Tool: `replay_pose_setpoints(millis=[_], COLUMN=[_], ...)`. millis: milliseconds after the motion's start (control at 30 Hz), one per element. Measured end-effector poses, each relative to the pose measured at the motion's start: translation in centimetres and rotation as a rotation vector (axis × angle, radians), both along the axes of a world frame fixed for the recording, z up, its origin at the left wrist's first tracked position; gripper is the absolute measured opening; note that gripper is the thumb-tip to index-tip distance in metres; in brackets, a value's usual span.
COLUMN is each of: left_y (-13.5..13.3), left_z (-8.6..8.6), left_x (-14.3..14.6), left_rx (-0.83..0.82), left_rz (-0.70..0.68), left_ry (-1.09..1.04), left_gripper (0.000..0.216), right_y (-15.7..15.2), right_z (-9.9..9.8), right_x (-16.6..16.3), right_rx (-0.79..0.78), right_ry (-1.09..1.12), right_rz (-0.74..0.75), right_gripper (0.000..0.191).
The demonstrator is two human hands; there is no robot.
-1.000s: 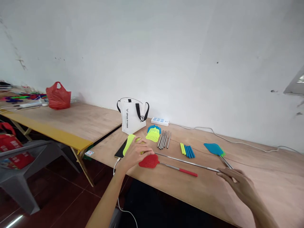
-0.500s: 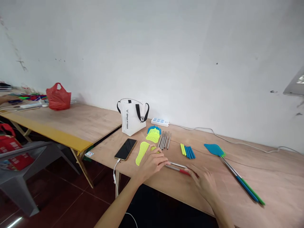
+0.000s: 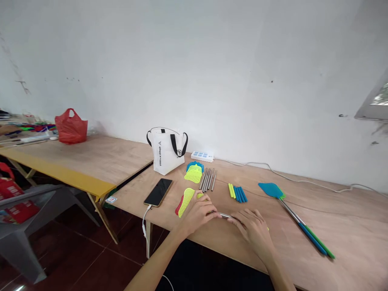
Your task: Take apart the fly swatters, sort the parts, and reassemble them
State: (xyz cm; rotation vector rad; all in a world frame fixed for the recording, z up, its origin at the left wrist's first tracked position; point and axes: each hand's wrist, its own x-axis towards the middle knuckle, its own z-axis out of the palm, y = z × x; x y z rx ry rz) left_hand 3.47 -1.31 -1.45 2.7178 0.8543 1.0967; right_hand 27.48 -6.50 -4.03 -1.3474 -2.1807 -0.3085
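My left hand is closed round the neck of a fly swatter with a yellow-green mesh head. A red swatter head shows just beneath it. My right hand is closed over the metal rod of that swatter, a short way right of the left hand. Both hands rest near the front edge of the wooden table. The handle end is hidden under my right hand.
A black phone on a white cable lies left of the swatter. Behind are a white tote bag, loose swatter heads, metal rods, coloured grips, a power strip. Finished blue and green swatters lie right. A red bag sits far left.
My right hand slid leftward along the rod toward my left hand, shortening the swatter. The yellow-green head moved from over the phone to beside the red head.
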Motion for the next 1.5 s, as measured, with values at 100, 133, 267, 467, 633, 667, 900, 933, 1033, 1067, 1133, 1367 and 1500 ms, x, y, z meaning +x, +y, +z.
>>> replay_pose_setpoints(millis=[100,133,267,467,633,667,900,933,1033,1067,1133,1367,1500], left_y=[1.1,1.6,2.8,1.6,0.3,0.0,-1.6,-1.7,-1.6,-1.5,-1.1,-0.4,0.1], left_z=[0.9,1.3,2.9,4.5,6.0,6.1,2.4,1.5,0.0,-0.2,-0.1,0.7,0.5], left_x=[-2.6,-3.9,-8.3,-9.3,-10.1,-9.9,-1.1,0.1,1.5,1.4,0.5,-0.7,-0.8], left_rx=[-0.042,-0.068,-0.135,-0.051,0.099,0.12,0.187,0.202,0.16,0.14,0.104,0.013,0.019], left_rz=[0.094,0.134,0.227,0.212,0.223,0.211,0.031,0.026,-0.005,-0.015,-0.025,-0.049,-0.048], left_ry=[0.029,0.04,0.07,0.094,0.072,0.068,0.037,0.043,0.072,0.073,0.064,0.044,0.099], left_gripper=[0.032,0.03,0.03,0.034,0.031,0.03,0.03,0.031,0.031,0.031,0.031,0.04,0.038], right_y=[0.7,0.7,0.3,-0.4,-1.8,-2.2,-2.0,-1.3,0.7,1.2,2.1,4.1,5.1], right_z=[-0.9,-1.4,-3.4,-3.3,-0.6,0.0,2.4,2.4,2.2,2.2,2.3,1.3,0.3], right_x=[5.4,7.9,17.1,18.7,16.4,15.8,7.1,6.2,5.1,5.2,5.8,8.1,8.4], right_rx=[0.016,0.032,0.035,-0.071,-0.369,-0.451,-0.472,-0.459,-0.442,-0.438,-0.425,-0.318,-0.232], right_ry=[-0.057,-0.051,0.045,0.307,0.422,0.402,0.3,0.302,0.306,0.308,0.314,0.305,0.29], right_rz=[-0.065,-0.108,-0.329,-0.395,-0.307,-0.292,-0.208,-0.221,-0.239,-0.244,-0.255,-0.301,-0.303], right_gripper=[0.04,0.042,0.05,0.059,0.058,0.058,0.048,0.043,0.026,0.024,0.027,0.026,0.029])
